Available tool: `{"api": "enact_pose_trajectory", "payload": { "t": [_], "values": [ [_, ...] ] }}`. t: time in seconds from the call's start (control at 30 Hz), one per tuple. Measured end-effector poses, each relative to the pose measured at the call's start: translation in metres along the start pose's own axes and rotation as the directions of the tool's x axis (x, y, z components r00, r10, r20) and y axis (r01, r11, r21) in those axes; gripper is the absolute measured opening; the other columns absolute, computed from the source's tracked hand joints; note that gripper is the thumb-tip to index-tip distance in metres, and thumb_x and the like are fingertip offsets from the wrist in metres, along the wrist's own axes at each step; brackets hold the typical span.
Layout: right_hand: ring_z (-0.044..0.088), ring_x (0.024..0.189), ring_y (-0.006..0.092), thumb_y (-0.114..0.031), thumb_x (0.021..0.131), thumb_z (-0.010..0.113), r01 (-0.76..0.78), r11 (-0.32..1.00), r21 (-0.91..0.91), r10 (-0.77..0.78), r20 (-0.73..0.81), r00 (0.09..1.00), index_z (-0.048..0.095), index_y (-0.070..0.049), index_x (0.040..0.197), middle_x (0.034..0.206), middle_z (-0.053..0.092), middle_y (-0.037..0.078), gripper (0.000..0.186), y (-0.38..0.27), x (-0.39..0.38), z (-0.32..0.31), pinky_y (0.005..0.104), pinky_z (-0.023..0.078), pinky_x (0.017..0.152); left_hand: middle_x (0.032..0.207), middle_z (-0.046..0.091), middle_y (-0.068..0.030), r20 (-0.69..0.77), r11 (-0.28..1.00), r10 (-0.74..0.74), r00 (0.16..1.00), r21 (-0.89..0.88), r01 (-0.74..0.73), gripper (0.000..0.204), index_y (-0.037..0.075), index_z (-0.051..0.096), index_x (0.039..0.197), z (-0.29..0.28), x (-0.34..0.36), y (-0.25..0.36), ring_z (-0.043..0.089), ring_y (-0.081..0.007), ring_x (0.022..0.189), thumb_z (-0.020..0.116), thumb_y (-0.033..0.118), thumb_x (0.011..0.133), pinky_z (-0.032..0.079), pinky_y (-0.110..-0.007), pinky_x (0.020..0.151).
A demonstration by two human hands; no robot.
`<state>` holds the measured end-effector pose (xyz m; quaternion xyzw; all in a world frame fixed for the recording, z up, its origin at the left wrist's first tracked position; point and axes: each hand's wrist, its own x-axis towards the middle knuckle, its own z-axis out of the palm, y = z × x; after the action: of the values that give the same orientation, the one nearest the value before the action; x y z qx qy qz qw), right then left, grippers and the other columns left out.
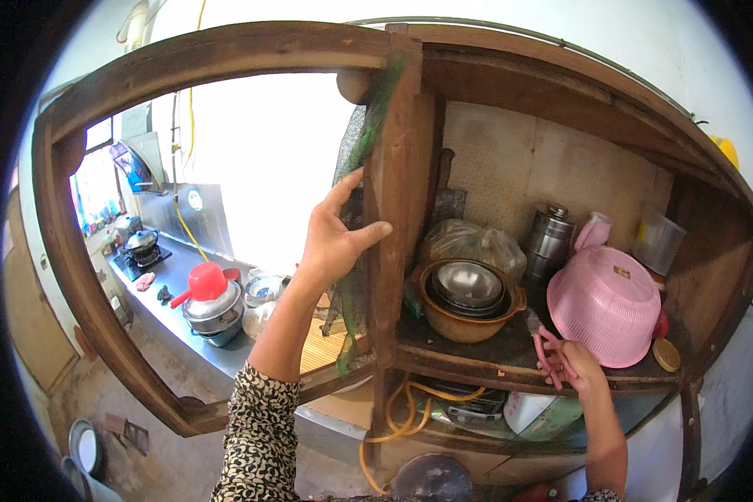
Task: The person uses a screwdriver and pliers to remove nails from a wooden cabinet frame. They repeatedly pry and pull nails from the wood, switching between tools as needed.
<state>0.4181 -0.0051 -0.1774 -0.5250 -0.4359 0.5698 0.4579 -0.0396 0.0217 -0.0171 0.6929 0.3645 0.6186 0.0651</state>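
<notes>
At the front edge of the shelf [468,356], the right hand [577,366] is closed on the pink handles of the scissors [539,330]. Their long axis runs from that hand forward and leftward, blades pointing into the gap between the clay pot [464,328] and the upturned pink basket [607,305]. The right hand is the nearer one; the left hand [335,238], thumb and fingers spread apart, lies at the wooden upright [391,276], well leftward. Beyond stands a metal flask [550,243].

A kitchen: stove [128,266], pot [142,241] and counter [181,258]
</notes>
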Motion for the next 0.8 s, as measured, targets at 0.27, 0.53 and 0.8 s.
{"api": "enact_pose_trajectory", "payload": {
  "t": [0.27, 0.53, 0.8],
  "values": [
    [0.065, 0.076, 0.0207, -0.025, 0.082, 0.077, 0.352, 0.898, 0.264, -0.400, 0.153, 0.904, 0.050, 0.001, 0.135, 0.101, 0.065, 0.015, 0.065, 0.001, -0.050, 0.023, 0.0345, 0.059, 0.058, 0.143, 0.051, -0.0243, 0.002, 1.000, 0.004, 1.000, -0.014, -0.004, 0.083, -0.005, 0.044, 0.144, -0.001, 0.001, -0.003, 0.044, -0.0334, 0.137, 0.082, 0.011, 0.072, 0.032, -0.041, 0.116],
    [0.066, 0.081, 0.0173, -0.030, 0.095, 0.063, 0.562, 0.821, -0.100, -0.480, 0.412, 0.775, 0.049, 0.005, 0.133, 0.092, 0.067, 0.012, 0.053, -0.116, -0.075, 0.091, 0.0296, 0.056, 0.068, 0.144, 0.050, -0.0237, -0.014, 1.000, 0.000, 1.000, -0.011, -0.001, 0.082, -0.005, 0.044, 0.143, 0.001, 0.000, 0.000, 0.046, -0.0313, 0.136, 0.082, 0.012, 0.072, 0.034, -0.039, 0.114],
    [0.067, 0.073, 0.0157, -0.027, 0.095, 0.060, 0.583, 0.601, -0.547, -0.330, 0.495, 0.804, 0.042, 0.005, 0.142, 0.089, 0.066, 0.012, 0.059, -0.221, -0.076, 0.177, 0.0265, 0.056, 0.053, 0.140, 0.053, -0.0218, -0.032, 0.999, 0.031, 0.999, -0.024, -0.032, 0.078, -0.004, 0.046, 0.142, 0.001, -0.001, -0.005, 0.048, -0.0312, 0.134, 0.081, 0.011, 0.074, 0.037, -0.038, 0.112]
  ]
}}
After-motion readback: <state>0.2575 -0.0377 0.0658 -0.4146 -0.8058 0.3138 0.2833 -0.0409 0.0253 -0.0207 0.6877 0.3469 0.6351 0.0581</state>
